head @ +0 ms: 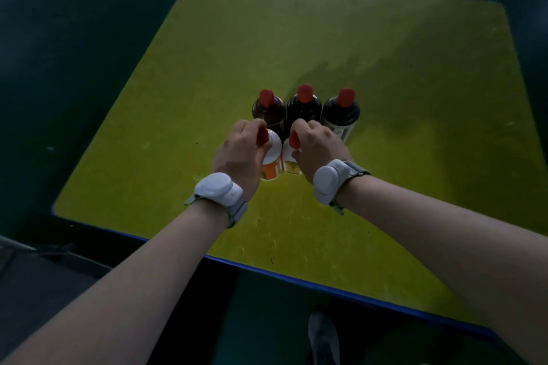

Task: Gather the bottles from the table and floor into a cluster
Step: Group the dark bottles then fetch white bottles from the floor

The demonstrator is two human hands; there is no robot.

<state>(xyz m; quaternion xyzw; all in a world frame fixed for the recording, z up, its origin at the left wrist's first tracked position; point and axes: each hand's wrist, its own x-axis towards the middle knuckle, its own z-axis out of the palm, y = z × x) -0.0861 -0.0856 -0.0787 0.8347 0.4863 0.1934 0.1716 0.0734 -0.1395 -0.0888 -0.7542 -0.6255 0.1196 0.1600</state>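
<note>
Three dark bottles with red caps stand upright in a row on the yellow table (355, 47): a left one (268, 111), a middle one (304, 108) and a right one (341, 114). In front of them stand two white bottles with red caps, side by side. My left hand (241, 151) grips the left white bottle (272, 154) at its cap and shoulder. My right hand (318, 145) grips the right white bottle (289, 157) at its cap. Both white bottles touch each other and sit close against the dark row. Each wrist wears a white band device.
The table has a blue front edge (267, 271) near me. Dark green floor surrounds it. A grey shoe (323, 335) shows below the table edge. A dark object lies at the lower left (44, 270). Bare yellow surface lies on all sides of the bottles.
</note>
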